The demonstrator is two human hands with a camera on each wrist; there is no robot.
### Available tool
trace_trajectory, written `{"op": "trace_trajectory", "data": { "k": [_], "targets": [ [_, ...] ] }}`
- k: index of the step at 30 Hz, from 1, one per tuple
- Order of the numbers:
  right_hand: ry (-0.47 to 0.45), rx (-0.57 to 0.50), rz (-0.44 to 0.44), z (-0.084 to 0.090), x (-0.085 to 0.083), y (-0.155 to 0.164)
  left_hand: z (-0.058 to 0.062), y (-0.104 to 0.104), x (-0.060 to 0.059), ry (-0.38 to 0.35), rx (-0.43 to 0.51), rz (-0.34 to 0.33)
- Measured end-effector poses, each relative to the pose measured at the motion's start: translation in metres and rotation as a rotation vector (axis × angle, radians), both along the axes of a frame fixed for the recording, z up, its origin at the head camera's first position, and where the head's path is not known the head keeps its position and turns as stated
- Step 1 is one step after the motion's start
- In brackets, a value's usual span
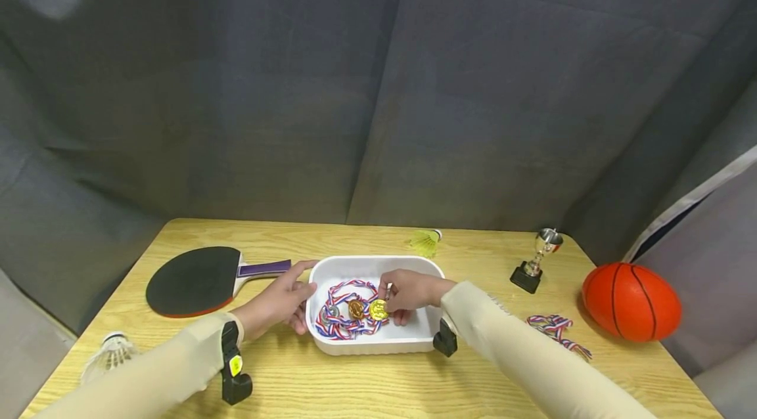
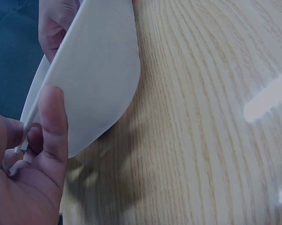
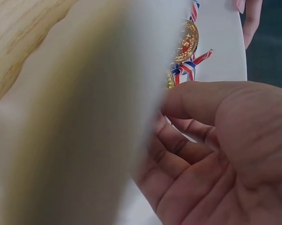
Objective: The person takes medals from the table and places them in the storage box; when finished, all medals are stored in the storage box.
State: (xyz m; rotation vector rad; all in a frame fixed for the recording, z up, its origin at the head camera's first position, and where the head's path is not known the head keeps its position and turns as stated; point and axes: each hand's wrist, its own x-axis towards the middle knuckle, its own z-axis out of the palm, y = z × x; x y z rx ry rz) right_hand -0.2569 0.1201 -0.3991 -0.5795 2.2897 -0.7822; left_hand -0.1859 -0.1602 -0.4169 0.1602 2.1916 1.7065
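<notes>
Left hand fingers extended; right hand fingers curled, pinching.

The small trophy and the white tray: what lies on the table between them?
In the head view, only bare wood lies between the trophy and the white tray; the right hand reaches into the tray.
</notes>
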Motion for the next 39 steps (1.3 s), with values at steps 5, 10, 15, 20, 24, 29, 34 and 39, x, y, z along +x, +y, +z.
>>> {"op": "trace_trajectory", "data": {
  "k": [5,10,15,20,24,29,34,39],
  "targets": [
    [0.036,0.046,-0.001,0.003,0.003,-0.004,0.001,0.0,0.0,0.004,0.001,-0.004],
    [0.047,0.065,0.008,0.004,0.004,-0.004,0.001,0.001,0.001,0.001,-0.002,-0.002],
    [0.031,0.061,0.02,0.005,0.003,-0.002,0.0,0.001,0.001,-0.007,-0.005,0.001],
    [0.018,0.051,0.014,0.008,0.001,0.001,0.0,0.001,0.0,-0.009,-0.002,0.001],
    [0.022,0.045,0.008,0.013,0.001,0.004,0.0,0.001,0.0,-0.009,-0.003,0.003],
    [0.07,0.025,0.022,0.018,0.0,0.012,0.0,0.001,0.0,-0.013,-0.008,0.011],
    [0.1,-0.03,0.035,0.029,-0.001,0.029,0.001,0.002,0.0,-0.018,-0.01,0.019],
    [0.136,-0.1,0.041,0.046,0.001,0.058,0.002,0.002,0.001,-0.021,-0.015,0.028]
  ]
}}
